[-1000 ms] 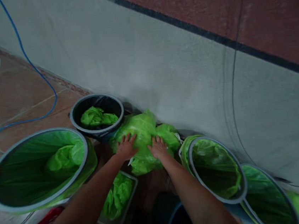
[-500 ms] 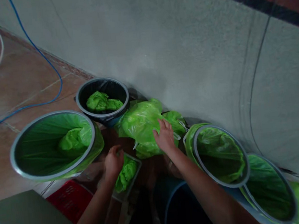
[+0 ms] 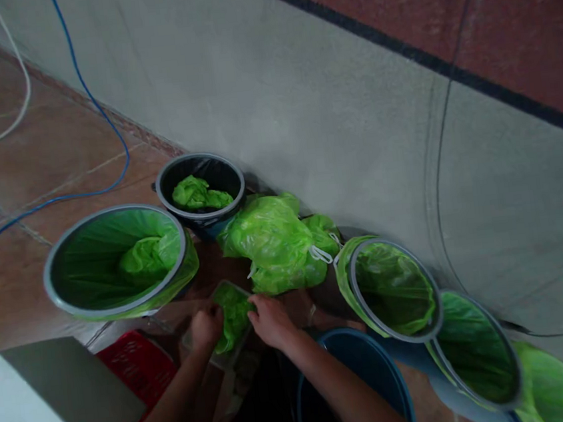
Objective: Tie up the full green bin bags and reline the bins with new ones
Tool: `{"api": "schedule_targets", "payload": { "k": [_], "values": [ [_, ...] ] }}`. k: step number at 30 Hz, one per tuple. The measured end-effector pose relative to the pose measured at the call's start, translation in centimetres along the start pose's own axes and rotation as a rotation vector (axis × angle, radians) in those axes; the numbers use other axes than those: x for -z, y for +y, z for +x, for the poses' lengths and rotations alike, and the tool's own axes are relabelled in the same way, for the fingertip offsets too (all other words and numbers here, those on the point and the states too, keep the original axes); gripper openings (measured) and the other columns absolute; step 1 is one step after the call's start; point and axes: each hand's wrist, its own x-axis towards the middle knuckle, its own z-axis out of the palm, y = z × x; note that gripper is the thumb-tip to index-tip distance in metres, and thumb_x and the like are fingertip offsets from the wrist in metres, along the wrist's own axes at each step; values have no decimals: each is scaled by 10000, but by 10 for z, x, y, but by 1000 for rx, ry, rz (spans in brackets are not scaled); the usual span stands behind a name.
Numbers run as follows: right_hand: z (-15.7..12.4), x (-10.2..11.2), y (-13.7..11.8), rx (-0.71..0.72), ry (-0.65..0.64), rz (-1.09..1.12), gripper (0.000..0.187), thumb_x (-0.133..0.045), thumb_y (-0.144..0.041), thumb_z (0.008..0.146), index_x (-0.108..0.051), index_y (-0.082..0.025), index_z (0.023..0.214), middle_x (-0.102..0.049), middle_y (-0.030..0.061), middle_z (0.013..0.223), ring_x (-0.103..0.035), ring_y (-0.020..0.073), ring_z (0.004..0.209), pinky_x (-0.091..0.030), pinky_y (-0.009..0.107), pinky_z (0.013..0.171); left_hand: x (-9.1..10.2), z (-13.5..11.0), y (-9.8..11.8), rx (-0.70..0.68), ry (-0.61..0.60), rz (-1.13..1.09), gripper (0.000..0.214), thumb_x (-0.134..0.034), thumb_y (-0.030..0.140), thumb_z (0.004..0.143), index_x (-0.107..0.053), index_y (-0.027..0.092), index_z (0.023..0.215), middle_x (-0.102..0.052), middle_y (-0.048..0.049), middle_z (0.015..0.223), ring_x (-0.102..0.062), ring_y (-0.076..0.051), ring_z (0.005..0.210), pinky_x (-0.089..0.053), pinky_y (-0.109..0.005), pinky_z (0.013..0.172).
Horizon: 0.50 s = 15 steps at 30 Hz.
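Low in the middle of the head view is a small clear plastic container [image 3: 232, 358] with a crumpled green plastic bag [image 3: 232, 317] inside. My left hand [image 3: 206, 326] is closed at its left edge, the fingertips partly hidden. My right hand [image 3: 271, 321] grips the opposite edge, thumb and fingers at the rim. Just beyond the container lie full green bags [image 3: 274, 235] with white drawstrings, against the wall. Below my right forearm stands a blue bucket [image 3: 400, 386], partly covered by the arm.
To the left is a bin lined in green [image 3: 121, 312]; behind it stands a dark-lined bin [image 3: 203, 214]. Two more green-lined bins [image 3: 395, 289] line the wall at right. A white box [image 3: 45, 404] and a red item [image 3: 137, 370] sit at lower left. A blue cable [image 3: 81, 77] crosses the floor.
My right hand has come back from over the green bags to the container's right edge. My left hand has closed at the left edge. The view has shifted slightly.
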Motion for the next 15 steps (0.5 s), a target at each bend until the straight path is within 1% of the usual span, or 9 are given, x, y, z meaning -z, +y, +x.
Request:
{"api": "schedule_targets", "payload": {
  "k": [3, 5, 6, 8, 9, 10, 12, 13, 15],
  "values": [
    [26, -30, -14, 90, -131, -166, 320, -533, -191, 884, -672, -204, 1173, -628, 119, 1292, -635, 247, 1121, -500, 366, 955, -17, -30, -5, 58, 60, -94, 296, -468, 236, 906, -687, 168, 1093, -731, -122, 1094, -716, -228, 935, -528, -278, 756],
    [44, -48, -18, 91, -221, -233, 341, -585, -177, 842, -674, -201, 1170, -531, 132, 1415, -607, 274, 1168, -502, 391, 959, -31, -47, -9, -31, 77, -99, 334, -493, 208, 884, -664, 183, 1169, -678, -123, 1224, -698, -225, 1013, -547, -288, 794],
    [52, -56, -17, 72, -265, -232, 366, -611, -167, 818, -669, -175, 1180, -504, 156, 1438, -597, 291, 1183, -502, 403, 965, -37, -52, -11, -79, 82, -81, 362, -498, 206, 882, -650, 183, 1210, -644, -127, 1288, -679, -230, 1073, -549, -304, 840],
    [64, -67, -13, 38, -330, -179, 420, -629, -134, 793, -646, -104, 1211, -530, 206, 1399, -585, 304, 1207, -491, 407, 995, -45, -58, -13, -158, 65, -17, 408, -494, 218, 896, -622, 165, 1280, -577, -148, 1384, -620, -252, 1197, -518, -348, 965],
    [68, -71, -9, 32, -335, -137, 435, -619, -121, 799, -630, -80, 1232, -556, 214, 1370, -574, 298, 1229, -474, 398, 1024, -48, -58, -12, -180, 47, 25, 433, -493, 231, 904, -604, 154, 1315, -541, -164, 1425, -586, -269, 1246, -487, -374, 1020],
    [71, -72, -5, 33, -310, -83, 449, -607, -112, 809, -613, -67, 1256, -575, 212, 1351, -557, 283, 1259, -450, 383, 1060, -50, -57, -10, -193, 22, 68, 455, -495, 244, 910, -586, 149, 1345, -508, -179, 1458, -557, -290, 1282, -458, -401, 1057],
    [73, -67, 1, 42, -187, 66, 481, -588, -112, 826, -580, -72, 1305, -576, 189, 1367, -518, 242, 1315, -398, 344, 1116, -53, -54, -5, -196, -37, 147, 489, -508, 284, 914, -565, 159, 1384, -452, -209, 1503, -517, -343, 1319, -429, -464, 1076],
    [73, -62, 3, 42, -109, 165, 488, -581, -118, 831, -576, -89, 1317, -567, 172, 1388, -506, 223, 1329, -383, 331, 1129, -54, -52, -2, -187, -63, 177, 499, -512, 315, 917, -562, 172, 1392, -433, -219, 1516, -502, -369, 1328, -428, -497, 1066],
    [69, -44, 4, 35, 25, 417, 476, -570, -132, 825, -600, -133, 1300, -574, 137, 1395, -524, 198, 1314, -410, 331, 1110, -59, -49, 4, -153, -99, 216, 510, -503, 386, 923, -566, 198, 1393, -422, -230, 1522, -468, -406, 1347, -424, -553, 1044]
  ]
}}
